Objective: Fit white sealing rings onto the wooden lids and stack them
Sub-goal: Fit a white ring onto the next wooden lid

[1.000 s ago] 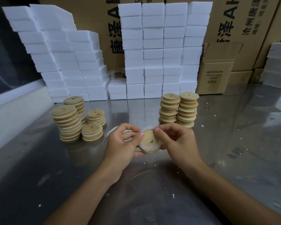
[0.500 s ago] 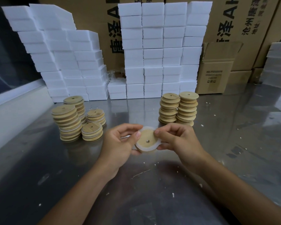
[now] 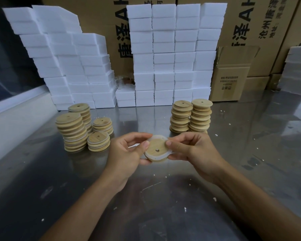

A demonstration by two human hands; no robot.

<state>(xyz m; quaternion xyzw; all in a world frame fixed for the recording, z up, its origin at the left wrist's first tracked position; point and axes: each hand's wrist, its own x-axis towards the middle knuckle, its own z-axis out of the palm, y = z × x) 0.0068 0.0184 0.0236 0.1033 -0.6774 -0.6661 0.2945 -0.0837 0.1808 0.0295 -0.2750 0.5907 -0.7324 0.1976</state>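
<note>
both hands hold one lid (image 3: 157,148) above the steel table (image 3: 163,197), in front of two lid stacks (image 3: 191,117). the left hand (image 3: 127,153) pinches its left edge, thumb on top; the right hand (image 3: 195,150) pinches the right edge the same way. the lid is a round wooden disc with a small hole, its face tilted up toward the camera. a white ring (image 3: 161,137) wraps its rim.

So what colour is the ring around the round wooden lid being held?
White ring, clearest in the head view.
</note>
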